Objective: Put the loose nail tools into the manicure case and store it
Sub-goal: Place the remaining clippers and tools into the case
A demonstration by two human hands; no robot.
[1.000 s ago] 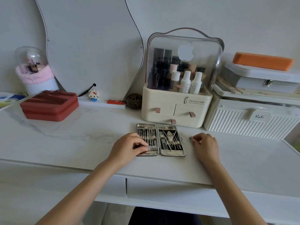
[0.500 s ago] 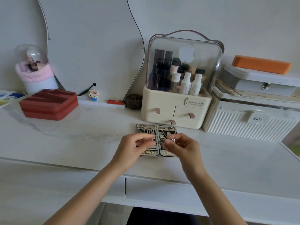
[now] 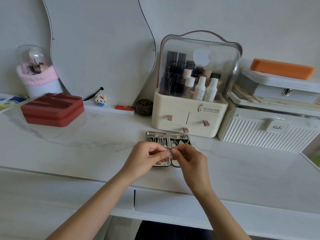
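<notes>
1. While both hands pinch one small metal nail tool (image 3: 168, 149) above the open manicure case (image 3: 168, 149), a slip is likely: the piece is thin and could drop among the seated tools or onto the table (image 3: 86, 146).
2. Left hand (image 3: 147, 157): fingers curled, tips pinching the tool's left end.
3. Right hand (image 3: 187, 157): likewise pinching its right end.
4. Case: lying flat, near the table's front edge, just before the cosmetics organiser (image 3: 188, 116).

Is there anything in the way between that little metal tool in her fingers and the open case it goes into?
Nothing visible. Both the left hand and right hand pinch the small nail tool directly above the open manicure case, which lies flat on the table. Only her own fingers cover its near half.
</notes>
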